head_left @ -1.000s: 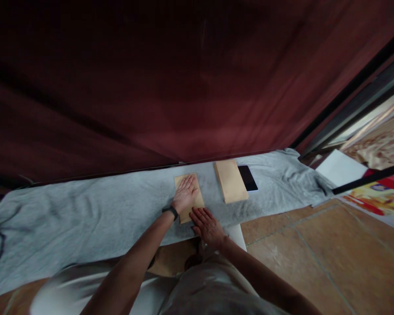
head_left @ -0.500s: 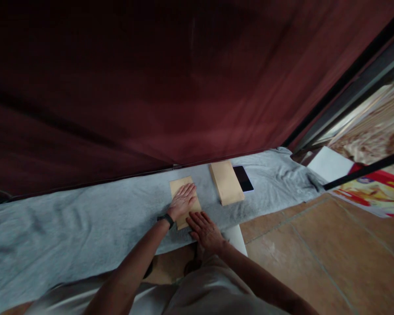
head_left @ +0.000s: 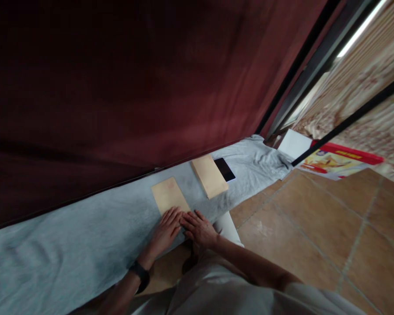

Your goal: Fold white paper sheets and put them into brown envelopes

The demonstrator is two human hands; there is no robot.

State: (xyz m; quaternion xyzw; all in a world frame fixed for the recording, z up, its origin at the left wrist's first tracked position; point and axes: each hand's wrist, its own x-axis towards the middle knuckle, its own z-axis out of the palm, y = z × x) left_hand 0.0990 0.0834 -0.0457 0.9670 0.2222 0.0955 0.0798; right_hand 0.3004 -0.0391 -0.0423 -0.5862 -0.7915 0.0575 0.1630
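Note:
A flat piece of tan paper (head_left: pixel 169 194), like an envelope or a paper bag, lies on the grey cloth. My left hand (head_left: pixel 166 229), with a dark band at the wrist, rests flat on its near end, fingers stretched out. Right beside it, my right hand (head_left: pixel 200 228) lies flat at the near right corner, and the fingertips of both hands almost meet. They cover the near edge of the paper. To the right sits a thick tan stack (head_left: pixel 210 176), apparently of the same paper. A dark-screened phone or tablet (head_left: pixel 225 169) lies against the stack's right side.
The grey cloth (head_left: pixel 95 218) covers a long narrow surface along a dark red hanging sheet (head_left: pixel 134 109). A black pole (head_left: pixel 348 120) slants at the right, near a white box (head_left: pixel 294 143) and a red and yellow printed panel (head_left: pixel 331 162) on the tiled floor (head_left: pixel 292 236).
My left hand has slid from the middle of the tan paper down to its near end. My right hand stays near that end. The view has turned a little to the right.

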